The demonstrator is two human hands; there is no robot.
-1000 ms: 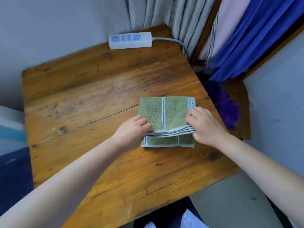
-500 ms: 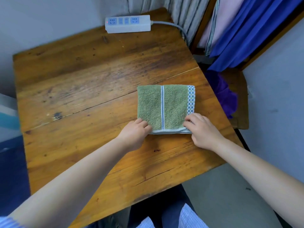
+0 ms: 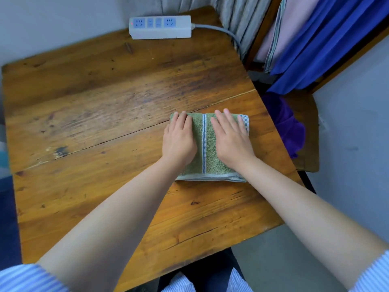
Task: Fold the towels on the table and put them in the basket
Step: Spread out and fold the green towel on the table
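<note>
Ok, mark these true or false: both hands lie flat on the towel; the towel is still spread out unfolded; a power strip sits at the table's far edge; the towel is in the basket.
1. Both hands, left hand and right hand, lie flat on the green towel: true.
2. The towel is unfolded: false, it is folded in layers.
3. A power strip sits at the far edge of the table: true.
4. The towel is in the basket: false, it lies on the table; no basket shows.
</note>
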